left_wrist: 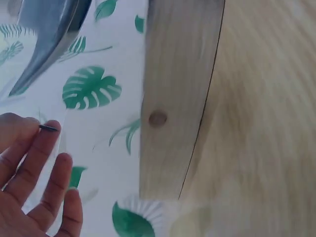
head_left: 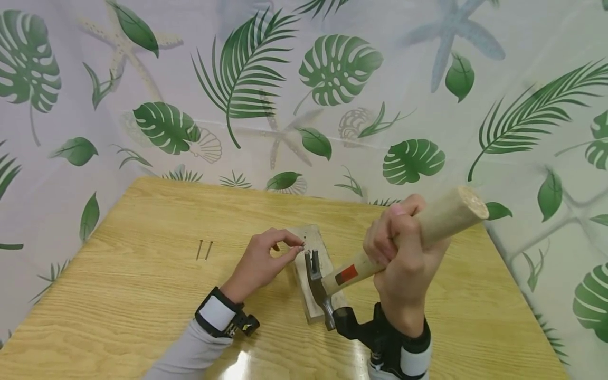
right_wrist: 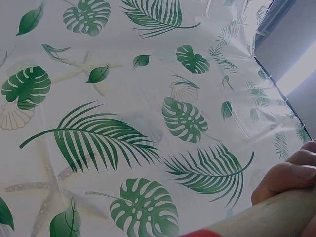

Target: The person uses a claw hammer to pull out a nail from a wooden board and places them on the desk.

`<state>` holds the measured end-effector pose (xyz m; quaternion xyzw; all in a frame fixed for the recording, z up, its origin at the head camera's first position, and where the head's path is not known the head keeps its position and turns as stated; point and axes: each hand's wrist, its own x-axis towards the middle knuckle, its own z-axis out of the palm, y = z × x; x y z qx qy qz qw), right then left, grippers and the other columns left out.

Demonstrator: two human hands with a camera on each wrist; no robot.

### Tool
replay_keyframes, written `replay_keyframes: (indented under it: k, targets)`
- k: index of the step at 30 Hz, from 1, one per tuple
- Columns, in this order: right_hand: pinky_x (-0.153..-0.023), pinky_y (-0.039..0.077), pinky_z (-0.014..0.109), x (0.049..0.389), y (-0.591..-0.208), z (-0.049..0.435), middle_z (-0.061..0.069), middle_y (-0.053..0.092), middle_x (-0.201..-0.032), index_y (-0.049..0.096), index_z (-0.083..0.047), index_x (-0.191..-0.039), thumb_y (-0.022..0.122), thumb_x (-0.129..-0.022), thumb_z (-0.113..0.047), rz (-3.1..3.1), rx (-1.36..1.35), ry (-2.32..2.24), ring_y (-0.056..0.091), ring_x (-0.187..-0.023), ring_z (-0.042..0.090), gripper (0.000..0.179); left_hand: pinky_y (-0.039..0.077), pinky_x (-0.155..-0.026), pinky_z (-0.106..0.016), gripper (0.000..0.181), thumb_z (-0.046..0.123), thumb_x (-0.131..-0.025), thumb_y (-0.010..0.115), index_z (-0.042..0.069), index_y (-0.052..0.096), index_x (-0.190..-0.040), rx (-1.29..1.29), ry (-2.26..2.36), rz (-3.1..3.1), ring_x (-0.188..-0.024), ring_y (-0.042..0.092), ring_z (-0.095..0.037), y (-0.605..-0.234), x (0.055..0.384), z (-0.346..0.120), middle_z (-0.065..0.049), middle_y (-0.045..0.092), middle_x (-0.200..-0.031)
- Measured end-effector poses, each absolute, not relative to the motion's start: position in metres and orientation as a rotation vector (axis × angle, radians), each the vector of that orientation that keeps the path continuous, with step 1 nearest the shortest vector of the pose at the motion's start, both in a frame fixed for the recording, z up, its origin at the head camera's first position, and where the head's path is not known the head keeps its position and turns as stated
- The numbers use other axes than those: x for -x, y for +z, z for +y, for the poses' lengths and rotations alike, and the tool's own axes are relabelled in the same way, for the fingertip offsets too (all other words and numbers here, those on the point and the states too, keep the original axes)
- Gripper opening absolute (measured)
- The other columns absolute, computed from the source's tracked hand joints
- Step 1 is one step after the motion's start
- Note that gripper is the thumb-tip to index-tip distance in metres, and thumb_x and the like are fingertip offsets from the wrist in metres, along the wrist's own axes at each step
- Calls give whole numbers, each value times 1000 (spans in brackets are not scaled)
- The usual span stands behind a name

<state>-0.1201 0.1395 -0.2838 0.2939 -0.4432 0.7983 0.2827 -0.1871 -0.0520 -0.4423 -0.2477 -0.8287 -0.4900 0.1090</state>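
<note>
In the head view a pale wooden block [head_left: 311, 233] lies lengthwise on the table. My left hand [head_left: 258, 261] is at the block's far half, and the left wrist view shows its thumb and index finger pinching a small dark nail [left_wrist: 48, 128]. My right hand [head_left: 406, 258] grips the wooden handle of a claw hammer [head_left: 317, 287], raised above the block. The hammer's claw points away from me, with its striking face toward me. In the right wrist view only some fingers [right_wrist: 286, 177] around the handle [right_wrist: 261, 217] show. The nail's tip is hard to make out.
Two loose nails [head_left: 205, 250] lie side by side on the wood-grain table [head_left: 119, 295], left of my left hand. Behind the table's far edge hangs a white curtain [head_left: 285, 79] printed with leaves and starfish. A small dark spot marks the block beyond my left fingertips.
</note>
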Motion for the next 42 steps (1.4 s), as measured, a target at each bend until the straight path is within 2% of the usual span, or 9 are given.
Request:
replay_keyframes:
  k: [5, 9, 15, 21, 24, 28, 33, 37, 42]
  targets:
    - [-30, 17, 20, 121, -284, 140, -1, 28, -46, 35, -3, -68, 42, -93, 9, -1217, -752, 2124, 23, -33, 7, 29, 52, -74, -36, 9, 20, -96, 71, 15, 77, -102, 521, -1296, -2605, -88, 65, -16, -435, 196, -79, 3, 73, -92]
    - [-30, 17, 21, 123, -284, 140, -1, 29, -46, 36, -3, -68, 42, -93, 9, -1238, -746, 2120, 23, -33, 8, 28, 51, -64, -32, 9, 21, -94, 73, 14, 77, -97, 265, -1112, -2809, -80, 66, -18, -430, 204, -113, -1, 73, -88]
    - [-30, 17, 23, 126, -284, 140, 0, 30, -46, 38, -3, -69, 44, -92, 8, -1291, -716, 2091, 23, -32, 9, 26, 45, -51, -30, 12, 14, -91, 71, 4, 78, -92, -28, -941, -3008, -64, 62, -21, -429, 209, -161, -11, 74, -86]
    - [-30, 17, 24, 127, -286, 140, 0, 31, -47, 39, -3, -69, 44, -92, 8, -1313, -709, 2091, 23, -32, 10, 27, 43, -50, -33, 16, 18, -90, 70, 10, 78, -78, -154, -863, -3086, -59, 58, -22, -434, 211, -175, -8, 71, -79]
    - [-30, 17, 24, 127, -287, 138, 0, 30, -47, 38, -3, -68, 44, -93, 8, -1321, -703, 2091, 24, -32, 11, 27, 40, -50, -33, 22, 18, -88, 68, 13, 74, -68, -187, -841, -3101, -58, 53, -20, -437, 211, -174, -3, 64, -71]
    - [-30, 17, 25, 127, -287, 138, 0, 30, -46, 39, -3, -69, 45, -93, 7, -1334, -679, 2087, 23, -32, 11, 27, 33, -47, -31, 33, 9, -82, 61, 15, 56, -50, -201, -816, -3117, -53, 42, -17, -439, 210, -169, 3, 45, -56]
    - [-30, 17, 26, 127, -287, 139, 1, 30, -46, 42, -4, -69, 47, -93, 6, -1338, -660, 2088, 22, -32, 13, 26, 28, -45, -30, 38, 3, -76, 54, 18, 39, -45, -201, -774, -3128, -50, 33, -16, -442, 209, -163, 5, 30, -50]
    - [-30, 18, 26, 127, -287, 141, 1, 31, -47, 45, -4, -71, 47, -93, 6, -1343, -658, 2082, 23, -32, 13, 25, 30, -45, -31, 44, 7, -83, 60, 17, 40, -45, -202, -781, -3136, -49, 35, -16, -443, 208, -161, 5, 31, -50]
    - [-31, 19, 25, 127, -286, 144, 1, 31, -47, 41, -4, -69, 47, -94, 5, -1365, -690, 2089, 24, -33, 12, 27, 38, -46, -33, 52, 28, -95, 66, 13, 53, -46, -216, -763, -3139, -47, 47, -19, -438, 206, -162, 3, 41, -47]
